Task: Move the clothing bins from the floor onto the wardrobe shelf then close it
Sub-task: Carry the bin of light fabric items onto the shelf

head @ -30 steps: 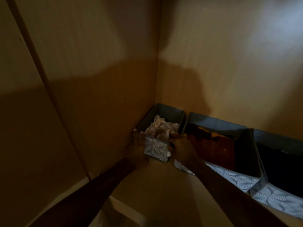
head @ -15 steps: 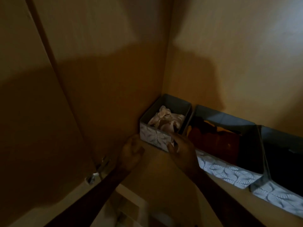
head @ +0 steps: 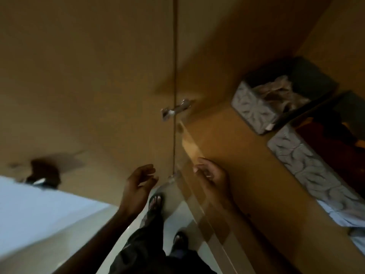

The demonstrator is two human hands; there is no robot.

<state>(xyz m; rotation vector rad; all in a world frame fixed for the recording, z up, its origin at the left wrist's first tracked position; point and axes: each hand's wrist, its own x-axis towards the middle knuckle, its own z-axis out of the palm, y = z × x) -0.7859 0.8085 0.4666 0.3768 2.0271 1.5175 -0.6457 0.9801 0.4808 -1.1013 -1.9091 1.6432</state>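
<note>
A small grey patterned bin point(head: 256, 109) with pale clothes stands at the back left corner of the wardrobe shelf point(head: 233, 147). Beside it sits a larger patterned bin point(head: 304, 165) holding dark red clothes. A third bin point(head: 357, 240) shows only at the right edge. My left hand point(head: 138, 186) is open in the air in front of the open wardrobe door point(head: 88, 86), holding nothing. With fingers apart, my right hand point(head: 213, 177) hovers over the shelf's front edge, well short of the bins.
A metal hinge point(head: 175, 110) joins the door to the wardrobe side. A dark handle point(head: 42, 175) shows on the door's lower left. Below lie a pale floor point(head: 177, 216) and my sandalled feet point(head: 156, 202).
Both hands have let go of the small bin and drawn back to the shelf's front edge. The view has swung left and down, showing the door, hinge and floor.
</note>
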